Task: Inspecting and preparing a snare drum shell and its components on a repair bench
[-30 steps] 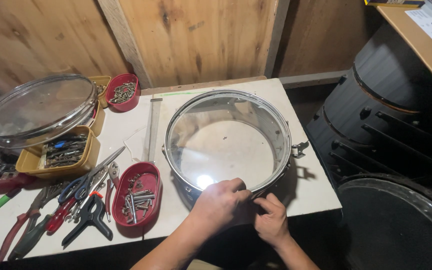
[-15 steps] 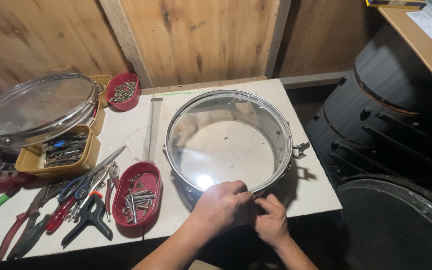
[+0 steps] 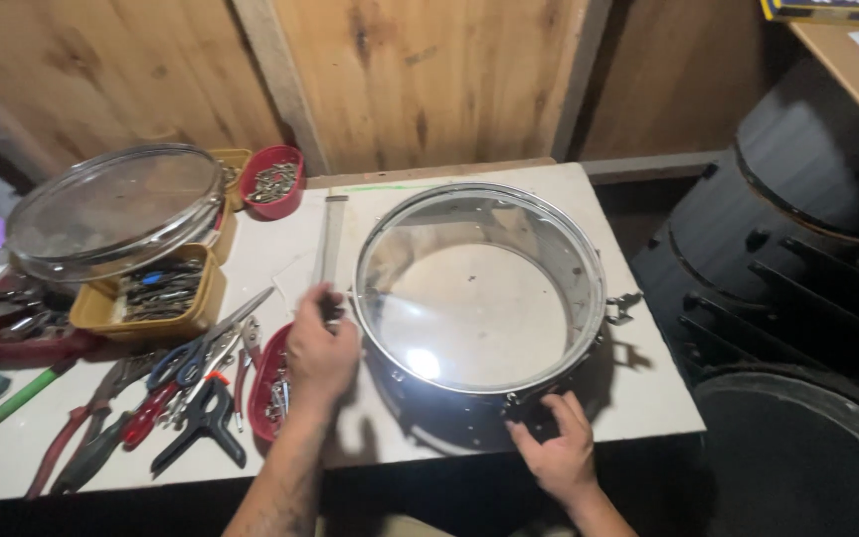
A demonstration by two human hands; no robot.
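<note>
On a white workbench (image 3: 628, 398) set against a wooden plank wall, a snare drum (image 3: 479, 298) lies flat, right of centre. It is a shallow round shell with a shiny metal hoop on top and a clear, see-through head that shows the pale table beneath and catches a bright spot of light near its front edge. A small metal fitting sticks out from its right side.

From the far left: a second clear drum head in a metal hoop (image 3: 111, 211) rests tilted on top of a yellow tray (image 3: 151, 298) filled with small dark parts. In front of the tray lies a spread of pliers and cutters (image 3: 151, 398) with red, blue and black handles, and a green-handled tool (image 3: 12, 400) at the table's edge. Behind, near the wall, sits a red bowl of screws (image 3: 273, 181). A second red tray of screws (image 3: 268, 383) lies just left of the drum, partly hidden by the left hand (image 3: 320, 348). That hand is loosely curled beside the drum's left rim; whether it grips anything cannot be told. A flat grey strip (image 3: 330, 239) lies behind it.

The right hand (image 3: 557, 449) presses against the drum's front wall below the rim, fingers spread open. Farther right, off the table, stand black drum shells (image 3: 797, 249).
</note>
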